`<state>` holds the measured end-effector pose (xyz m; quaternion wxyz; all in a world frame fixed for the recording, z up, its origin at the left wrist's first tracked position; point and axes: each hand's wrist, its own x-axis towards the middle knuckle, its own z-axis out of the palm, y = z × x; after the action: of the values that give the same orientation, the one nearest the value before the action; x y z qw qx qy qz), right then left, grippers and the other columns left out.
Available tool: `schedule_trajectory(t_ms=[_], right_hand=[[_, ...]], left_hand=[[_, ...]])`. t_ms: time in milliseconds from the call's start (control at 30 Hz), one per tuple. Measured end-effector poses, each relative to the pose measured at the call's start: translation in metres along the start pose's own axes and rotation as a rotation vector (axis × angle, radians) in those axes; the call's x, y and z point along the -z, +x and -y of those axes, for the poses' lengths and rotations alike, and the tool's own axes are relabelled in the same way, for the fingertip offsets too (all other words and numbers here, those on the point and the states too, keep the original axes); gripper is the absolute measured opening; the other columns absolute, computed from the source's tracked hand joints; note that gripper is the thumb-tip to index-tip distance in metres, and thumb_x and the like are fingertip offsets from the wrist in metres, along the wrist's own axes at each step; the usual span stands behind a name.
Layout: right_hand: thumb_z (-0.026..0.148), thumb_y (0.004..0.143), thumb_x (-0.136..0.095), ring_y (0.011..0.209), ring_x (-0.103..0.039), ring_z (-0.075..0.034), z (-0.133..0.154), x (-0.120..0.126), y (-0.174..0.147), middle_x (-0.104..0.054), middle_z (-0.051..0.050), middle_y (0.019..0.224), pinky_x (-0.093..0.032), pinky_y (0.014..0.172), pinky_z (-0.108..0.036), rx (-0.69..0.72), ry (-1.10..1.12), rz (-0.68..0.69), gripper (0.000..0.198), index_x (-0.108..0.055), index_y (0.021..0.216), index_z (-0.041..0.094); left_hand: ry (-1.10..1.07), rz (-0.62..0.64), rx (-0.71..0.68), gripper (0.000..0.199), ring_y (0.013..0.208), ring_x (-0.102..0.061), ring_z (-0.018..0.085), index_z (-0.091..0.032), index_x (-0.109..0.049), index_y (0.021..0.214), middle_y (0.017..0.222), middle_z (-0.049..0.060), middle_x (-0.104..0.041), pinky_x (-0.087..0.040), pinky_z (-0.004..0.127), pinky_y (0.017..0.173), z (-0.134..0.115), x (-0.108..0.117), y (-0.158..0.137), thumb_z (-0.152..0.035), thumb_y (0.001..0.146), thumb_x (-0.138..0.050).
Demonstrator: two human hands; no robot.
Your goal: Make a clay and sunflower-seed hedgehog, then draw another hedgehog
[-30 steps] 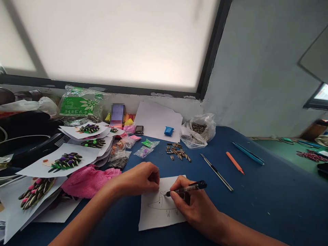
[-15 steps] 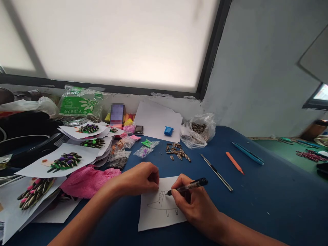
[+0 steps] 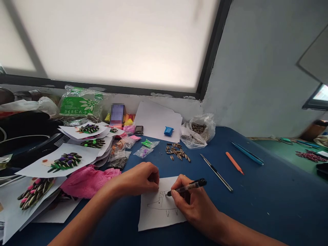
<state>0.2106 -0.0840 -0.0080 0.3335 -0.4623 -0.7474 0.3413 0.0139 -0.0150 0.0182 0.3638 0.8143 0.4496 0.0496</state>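
Observation:
A black pen is gripped in my right hand, its tip touching a small white sheet of paper. Thin lines on the sheet form a pointed snout, a dot eye, a curved ear with small marks, a belly line and zigzag feet. My right hand covers the sheet's right part. With fingers curled in, my left hand holds down the sheet's upper left corner; its fingertips are partly hidden. Beyond the sheet lies a loose group of striped sunflower seeds.
Right of the seeds lie a craft knife, an orange pen-like tool and blue tweezers. Farther back are a bag of seeds and a blue packet. Seed-covered paper pictures and a pink cloth crowd the left.
The pen's upper end has shifted slightly left and down, its tip staying at the ear area. My left hand and the sheet have stayed in place.

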Motion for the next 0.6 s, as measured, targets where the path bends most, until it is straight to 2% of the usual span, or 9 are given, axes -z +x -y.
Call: schedule_trajectory(t_ms=[333, 600], right_hand=[[0.025, 0.086, -0.05, 0.05, -0.035, -0.009, 0.0023, 0.0013, -0.0003, -0.038, 0.007, 0.056, -0.029, 0.046, -0.022, -0.008, 0.037, 0.008, 0.013, -0.047, 0.075, 0.02], [0.023, 0.088, -0.049, 0.051, -0.038, -0.009, -0.0054, 0.005, 0.0017, -0.041, 0.006, 0.058, -0.03, 0.048, -0.022, -0.025, 0.006, -0.066, 0.014, -0.046, 0.075, 0.02]], left_hand=[[0.005, 0.003, 0.003, 0.015, 0.061, -0.056, 0.014, -0.018, -0.065, 0.074, 0.066, -0.001, -0.063, -0.037, 0.021, 0.048, -0.0009, 0.0003, -0.0004, -0.024, 0.065, -0.054], [0.006, 0.004, -0.001, 0.013, 0.062, -0.057, 0.014, -0.018, -0.065, 0.074, 0.068, -0.001, -0.064, -0.037, 0.021, 0.049, 0.0005, 0.0004, -0.0003, -0.023, 0.066, -0.055]])
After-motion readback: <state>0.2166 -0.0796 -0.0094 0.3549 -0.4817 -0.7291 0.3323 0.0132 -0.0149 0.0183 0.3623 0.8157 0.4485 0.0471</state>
